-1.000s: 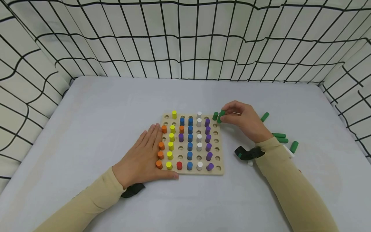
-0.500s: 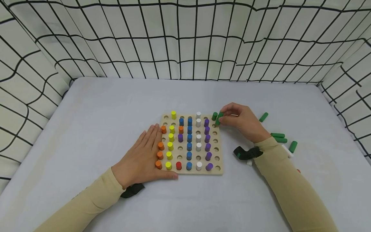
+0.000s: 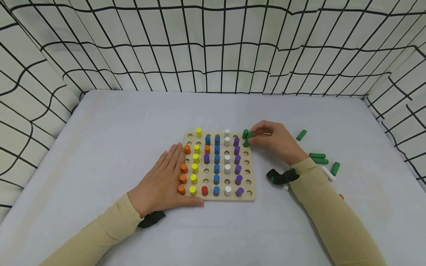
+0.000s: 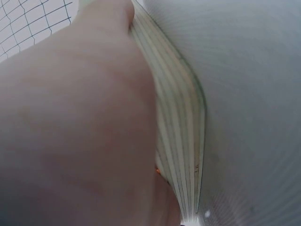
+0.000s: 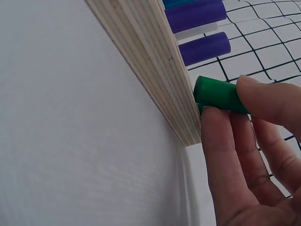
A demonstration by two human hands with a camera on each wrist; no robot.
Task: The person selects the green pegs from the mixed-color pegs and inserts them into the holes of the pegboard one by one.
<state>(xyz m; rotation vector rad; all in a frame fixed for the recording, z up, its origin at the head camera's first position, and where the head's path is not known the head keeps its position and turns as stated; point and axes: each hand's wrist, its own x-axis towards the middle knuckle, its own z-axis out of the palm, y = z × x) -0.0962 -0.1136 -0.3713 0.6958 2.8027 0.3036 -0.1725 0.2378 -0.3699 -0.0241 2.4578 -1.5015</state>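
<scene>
A wooden pegboard (image 3: 222, 176) carries columns of coloured pegs. My left hand (image 3: 163, 183) lies flat along its left edge, fingers straight, thumb along the front edge. In the left wrist view that hand (image 4: 80, 108) covers much of the board's layered side (image 4: 181, 127). With fingertips and thumb, my right hand (image 3: 279, 141) pinches a green peg (image 3: 248, 138), tilted over the second hole of the rightmost column. Close up, the peg's end (image 5: 211, 92) meets the board's face; whether it enters the hole I cannot tell. Another green peg (image 3: 245, 133) stands in the far right corner hole.
Right of the board lie loose green pegs (image 3: 317, 156), one green peg (image 3: 301, 135) farther back, and a white peg (image 3: 328, 173). A small orange piece (image 3: 341, 197) shows beside the right sleeve. Black wire mesh (image 3: 213, 44) encloses the white table (image 3: 133, 114).
My right hand has brought the green peg slightly left and nearer me, from beside the corner peg to the hole in front of it. The left hand has stayed put.
</scene>
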